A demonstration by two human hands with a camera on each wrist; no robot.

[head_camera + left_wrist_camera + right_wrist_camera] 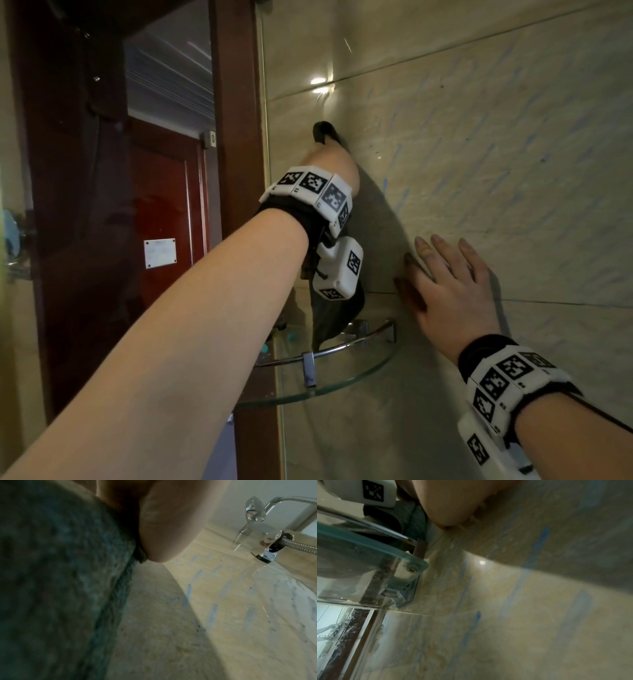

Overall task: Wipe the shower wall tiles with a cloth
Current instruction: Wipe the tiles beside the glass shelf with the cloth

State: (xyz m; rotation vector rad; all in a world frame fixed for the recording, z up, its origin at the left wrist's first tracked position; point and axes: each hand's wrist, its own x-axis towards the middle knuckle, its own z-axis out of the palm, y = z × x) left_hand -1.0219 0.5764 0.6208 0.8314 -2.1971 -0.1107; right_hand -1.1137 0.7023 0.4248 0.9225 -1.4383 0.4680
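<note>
My left hand (334,164) is raised against the beige wall tiles (479,154) near the corner and holds a dark cloth (323,133) on them. The cloth (51,588) sticks out above the hand and hangs down below the wrist toward the shelf. The fingers are hidden; in the left wrist view the thumb (163,527) lies at the cloth's edge. My right hand (445,274) rests flat on the tiles lower right, fingers straight, holding nothing. Blue streaks (397,157) run across the tiles (539,601).
A glass corner shelf (342,383) with a chrome rail (342,347) sits just below the hands, small items on it. A wooden door frame (236,137) and a glass panel edge stand left. A chrome shower fitting (267,543) with a hose is on the wall to the right.
</note>
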